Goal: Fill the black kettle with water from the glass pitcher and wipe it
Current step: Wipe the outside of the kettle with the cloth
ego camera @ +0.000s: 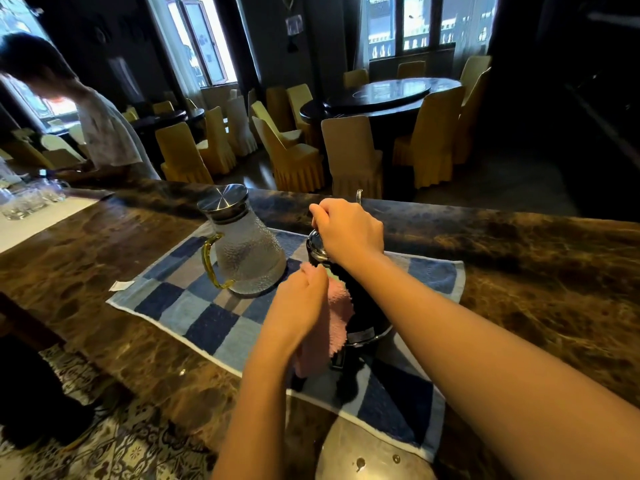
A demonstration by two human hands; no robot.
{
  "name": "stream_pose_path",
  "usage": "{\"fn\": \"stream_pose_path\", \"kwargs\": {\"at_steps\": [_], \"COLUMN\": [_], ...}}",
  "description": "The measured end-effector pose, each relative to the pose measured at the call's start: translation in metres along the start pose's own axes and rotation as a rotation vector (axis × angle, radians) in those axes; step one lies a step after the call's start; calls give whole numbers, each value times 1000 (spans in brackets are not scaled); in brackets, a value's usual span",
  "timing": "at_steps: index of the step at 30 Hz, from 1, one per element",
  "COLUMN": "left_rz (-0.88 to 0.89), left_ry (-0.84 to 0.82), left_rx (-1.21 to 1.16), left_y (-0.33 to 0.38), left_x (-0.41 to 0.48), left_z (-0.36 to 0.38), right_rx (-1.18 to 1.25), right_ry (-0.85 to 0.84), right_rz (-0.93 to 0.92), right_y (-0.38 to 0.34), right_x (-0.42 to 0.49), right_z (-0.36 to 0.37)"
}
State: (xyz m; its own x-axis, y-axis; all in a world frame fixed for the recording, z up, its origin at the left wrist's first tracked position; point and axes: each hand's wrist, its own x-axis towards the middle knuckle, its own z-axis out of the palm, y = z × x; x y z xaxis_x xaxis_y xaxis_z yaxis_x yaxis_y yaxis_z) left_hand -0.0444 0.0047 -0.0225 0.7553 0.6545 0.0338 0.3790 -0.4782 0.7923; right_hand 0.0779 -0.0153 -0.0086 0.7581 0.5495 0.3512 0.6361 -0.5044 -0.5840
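The black kettle [363, 313] stands on a blue checked towel [194, 306] on the brown marble counter. My right hand [349, 230] grips its top from above, hiding the lid. My left hand [301, 303] presses a pink cloth [334, 323] against the kettle's left side. The glass pitcher [246, 251], with a steel lid and yellow handle, stands upright on the towel just left of the kettle, and neither hand touches it.
A round metal base [370, 452] lies at the counter's near edge. Several glasses [31, 199] sit on a white cloth at the far left, where another person [104, 133] leans over. Covered chairs [353, 154] and round tables fill the room behind.
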Motion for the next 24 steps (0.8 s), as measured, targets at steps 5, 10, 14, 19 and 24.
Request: {"fn": "stream_pose_path", "kwargs": {"at_steps": [5,10,14,19,24], "left_rz": [-201,23,108,-119,-385], "left_ry": [-189,-276,-232,352,618], "left_rx": [11,88,32,-541,-722], "left_y": [-8,-4,-6,-32,-23], "left_x": [28,12,9,-33,-53], "left_z": [0,-5,-6,52,81], "right_rx": [-5,-18,-3,-15,-18], "right_ry": [-2,0,3,-16,-6], "right_rz": [6,0,-2,11,8], "right_y": [0,0,0,1,2], "right_x": [-1,0,0,1,2], "right_z": [-1,-1,-1,-4,-2]}}
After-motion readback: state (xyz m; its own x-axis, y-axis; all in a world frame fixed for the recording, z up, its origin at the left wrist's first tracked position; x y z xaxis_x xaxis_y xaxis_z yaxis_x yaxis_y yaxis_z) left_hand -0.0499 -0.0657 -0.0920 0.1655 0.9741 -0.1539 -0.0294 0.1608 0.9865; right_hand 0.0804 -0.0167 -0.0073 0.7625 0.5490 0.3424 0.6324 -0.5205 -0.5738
